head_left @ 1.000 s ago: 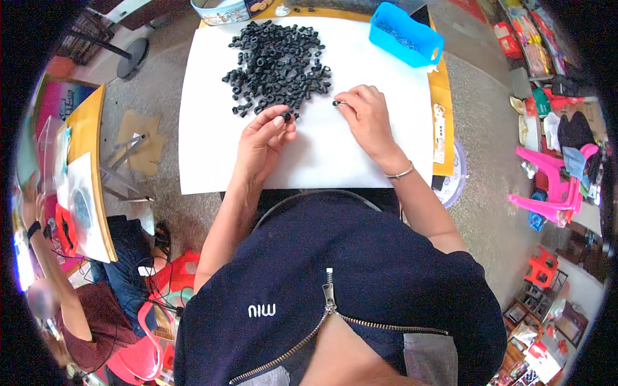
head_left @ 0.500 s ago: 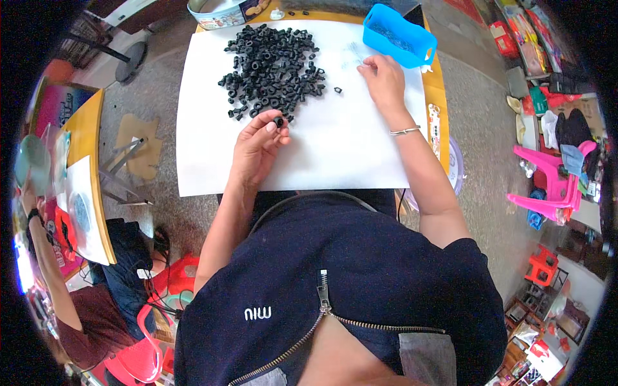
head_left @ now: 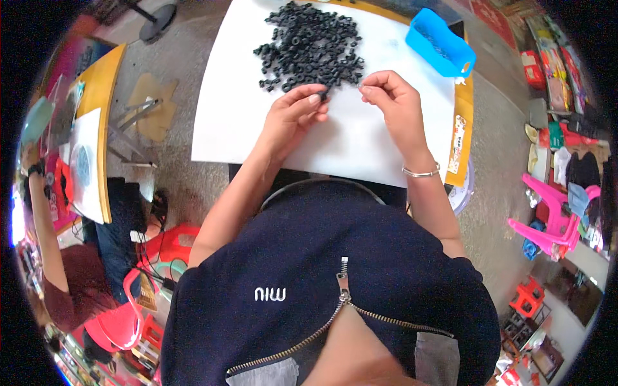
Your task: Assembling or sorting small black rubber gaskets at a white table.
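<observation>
Our left hand [head_left: 293, 119] pinched a black part [head_left: 322, 96] beside the pile [head_left: 310, 46] on the white sheet [head_left: 235, 122]; our right hand [head_left: 402, 109] had fingers nearly together, holding what we couldn't tell.

I have one head-worn fisheye view looking steeply down over the navy zip-front cloth top [head_left: 296, 254] at lower centre, close above the bare left hand [head_left: 293, 119] and bare right hand [head_left: 400, 109] at upper centre, straight edges bowing toward the frame's rim.
</observation>
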### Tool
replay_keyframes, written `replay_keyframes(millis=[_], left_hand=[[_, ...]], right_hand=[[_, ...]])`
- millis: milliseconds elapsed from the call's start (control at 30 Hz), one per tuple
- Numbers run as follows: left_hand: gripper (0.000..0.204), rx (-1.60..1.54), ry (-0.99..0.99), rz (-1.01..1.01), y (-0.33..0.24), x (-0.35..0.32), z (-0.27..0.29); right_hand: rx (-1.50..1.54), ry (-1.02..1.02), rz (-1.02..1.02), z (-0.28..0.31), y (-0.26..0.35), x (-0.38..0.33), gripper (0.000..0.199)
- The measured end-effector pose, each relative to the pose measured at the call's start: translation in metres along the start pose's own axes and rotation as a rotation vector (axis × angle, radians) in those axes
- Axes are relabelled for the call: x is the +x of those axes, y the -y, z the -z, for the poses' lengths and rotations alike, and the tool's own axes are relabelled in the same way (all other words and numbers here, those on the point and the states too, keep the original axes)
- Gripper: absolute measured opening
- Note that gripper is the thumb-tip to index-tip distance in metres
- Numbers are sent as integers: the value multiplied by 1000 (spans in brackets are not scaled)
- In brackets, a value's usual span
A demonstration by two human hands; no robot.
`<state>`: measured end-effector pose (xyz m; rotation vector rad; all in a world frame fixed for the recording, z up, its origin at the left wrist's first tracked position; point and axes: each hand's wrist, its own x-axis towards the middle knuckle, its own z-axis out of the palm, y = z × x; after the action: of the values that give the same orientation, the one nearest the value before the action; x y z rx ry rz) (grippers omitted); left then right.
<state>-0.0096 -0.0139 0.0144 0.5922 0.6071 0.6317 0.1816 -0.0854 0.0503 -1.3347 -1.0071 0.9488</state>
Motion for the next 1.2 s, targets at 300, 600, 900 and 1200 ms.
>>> replay_keyframes(millis=[300, 600, 900, 1200], left_hand=[[25, -10, 49, -19, 6, -1, 0], [24, -98, 190, 46, 7, 3, 12], [30, -262, 182, 71, 10, 5, 18], [22, -304, 260, 40, 12, 6, 22]], right_hand=[[-356, 44, 177, -37, 6, -10, 8], [-203, 132, 31, -36, 1, -8, 13], [-392, -194, 19, 36, -13, 8, 11], [-859, -169, 190, 33, -42, 21, 20]])
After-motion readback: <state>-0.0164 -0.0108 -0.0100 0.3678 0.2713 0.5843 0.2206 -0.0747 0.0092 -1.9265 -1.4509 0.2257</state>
